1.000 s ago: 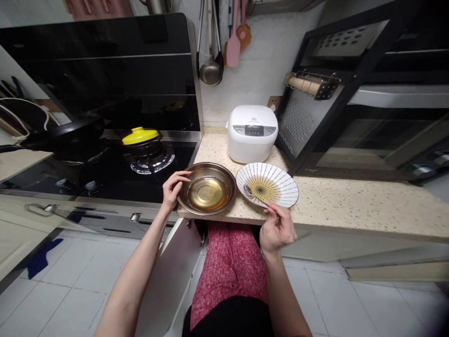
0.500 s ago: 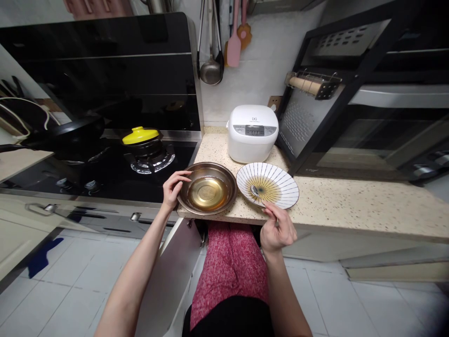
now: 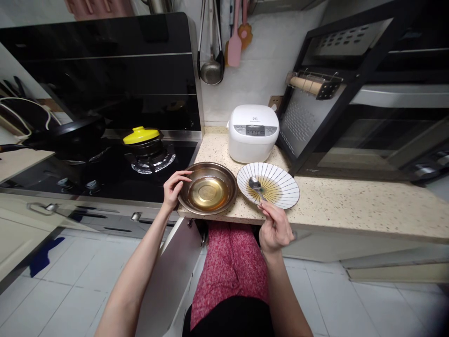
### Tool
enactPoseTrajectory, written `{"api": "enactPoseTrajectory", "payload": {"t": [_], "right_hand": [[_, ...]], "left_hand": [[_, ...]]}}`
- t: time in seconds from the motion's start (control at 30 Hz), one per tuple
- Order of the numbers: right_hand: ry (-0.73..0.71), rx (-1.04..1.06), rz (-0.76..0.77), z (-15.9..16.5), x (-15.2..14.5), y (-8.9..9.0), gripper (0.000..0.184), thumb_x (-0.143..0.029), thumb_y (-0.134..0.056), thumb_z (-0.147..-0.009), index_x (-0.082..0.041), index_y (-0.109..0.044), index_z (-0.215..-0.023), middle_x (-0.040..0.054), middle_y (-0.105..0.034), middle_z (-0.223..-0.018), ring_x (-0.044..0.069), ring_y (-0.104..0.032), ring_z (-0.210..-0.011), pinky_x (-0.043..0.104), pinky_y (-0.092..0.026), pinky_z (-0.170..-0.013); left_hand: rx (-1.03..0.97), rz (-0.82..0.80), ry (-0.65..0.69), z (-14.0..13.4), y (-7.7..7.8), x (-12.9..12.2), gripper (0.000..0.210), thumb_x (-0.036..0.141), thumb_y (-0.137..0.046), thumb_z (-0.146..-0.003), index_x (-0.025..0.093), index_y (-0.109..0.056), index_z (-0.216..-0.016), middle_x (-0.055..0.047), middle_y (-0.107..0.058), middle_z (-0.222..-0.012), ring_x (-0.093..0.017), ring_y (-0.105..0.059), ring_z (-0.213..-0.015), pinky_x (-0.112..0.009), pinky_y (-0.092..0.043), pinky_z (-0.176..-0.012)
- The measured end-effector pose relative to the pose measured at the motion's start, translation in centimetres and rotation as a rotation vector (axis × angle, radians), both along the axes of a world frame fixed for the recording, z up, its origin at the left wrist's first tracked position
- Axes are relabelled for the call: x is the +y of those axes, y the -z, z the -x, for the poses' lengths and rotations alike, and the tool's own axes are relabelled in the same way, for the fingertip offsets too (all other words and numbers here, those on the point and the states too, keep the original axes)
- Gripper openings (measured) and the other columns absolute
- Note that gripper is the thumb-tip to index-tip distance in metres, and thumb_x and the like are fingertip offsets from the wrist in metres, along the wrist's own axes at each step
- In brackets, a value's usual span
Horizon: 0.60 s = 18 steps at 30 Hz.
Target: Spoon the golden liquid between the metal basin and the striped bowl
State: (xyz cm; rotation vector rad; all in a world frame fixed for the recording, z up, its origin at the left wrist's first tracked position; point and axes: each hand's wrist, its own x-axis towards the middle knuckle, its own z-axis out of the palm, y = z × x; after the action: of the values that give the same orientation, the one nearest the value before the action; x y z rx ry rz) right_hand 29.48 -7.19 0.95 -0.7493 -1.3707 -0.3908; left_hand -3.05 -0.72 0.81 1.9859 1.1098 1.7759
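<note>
My left hand (image 3: 173, 188) grips the left rim of a round metal bowl (image 3: 230, 188), its fingers over the edge and the thumb outside. Clear liquid with an amber tint lies in the bowl's bottom. My right hand (image 3: 276, 230) is closed round the handle of a metal spoon (image 3: 255, 183). The spoon's bowl is over the left part of a white plate (image 3: 289, 186) with dark radiating lines. A shallow yellowish liquid (image 3: 275, 191) covers the plate's middle. Bowl and plate stand side by side near the counter's front edge.
Behind the plate stands a white rice cooker (image 3: 253, 140). A pot with a yellow lid (image 3: 141, 135) sits on the stove at left, with a dark wok (image 3: 79, 128) beyond. An oven (image 3: 368, 135) is at right. Below the counter, a cabinet door (image 3: 178, 262) hangs open.
The spoon's bowl has moved up and slightly left on the plate, out of the liquid's lower part. My right hand has shifted slightly left; my left hand stays on the bowl's rim.
</note>
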Motion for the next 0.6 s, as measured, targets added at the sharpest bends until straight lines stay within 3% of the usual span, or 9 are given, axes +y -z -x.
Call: {"api": "enactPoseTrajectory", "payload": {"t": [0.13, 0.4, 0.6], "right_hand": [[-0.064, 0.012, 0.026, 0.9, -0.5, 0.2, 0.020, -0.010, -0.061, -0.100, -0.022, -0.072, -0.111, 0.0054, -0.082, -0.093, 0.020, -0.081, -0.085, 0.036, -0.069, -0.074], [-0.319, -0.010, 0.105, 4.2, -1.3, 0.9, 0.021, -0.008, -0.059, -0.100, -0.021, -0.071, -0.111, 0.0069, -0.080, -0.093, 0.019, -0.080, -0.087, 0.034, -0.067, -0.072], [-0.343, -0.035, 0.148, 5.4, -0.8, 1.7, 0.021, -0.007, -0.058, -0.100, -0.019, -0.072, -0.109, 0.0091, -0.080, -0.095, 0.020, -0.079, -0.088, 0.034, -0.066, -0.076]], "left_hand": [[-0.007, -0.006, 0.010, 0.0, 0.0, 0.0, 0.040, 0.052, -0.055, -0.100, 0.021, -0.079, -0.091, -0.012, -0.077, -0.119, -0.032, -0.070, -0.111, -0.050, -0.052, -0.101], [0.002, 0.002, -0.006, 0.0, 0.0, 0.0, 0.043, 0.055, -0.055, -0.100, 0.020, -0.078, -0.090, -0.013, -0.078, -0.118, -0.033, -0.070, -0.111, -0.051, -0.053, -0.101], [-0.015, -0.011, 0.016, 0.0, 0.0, 0.0, 0.039, 0.050, -0.057, -0.100, 0.020, -0.079, -0.092, -0.012, -0.078, -0.119, -0.031, -0.070, -0.111, -0.048, -0.052, -0.101]]}}
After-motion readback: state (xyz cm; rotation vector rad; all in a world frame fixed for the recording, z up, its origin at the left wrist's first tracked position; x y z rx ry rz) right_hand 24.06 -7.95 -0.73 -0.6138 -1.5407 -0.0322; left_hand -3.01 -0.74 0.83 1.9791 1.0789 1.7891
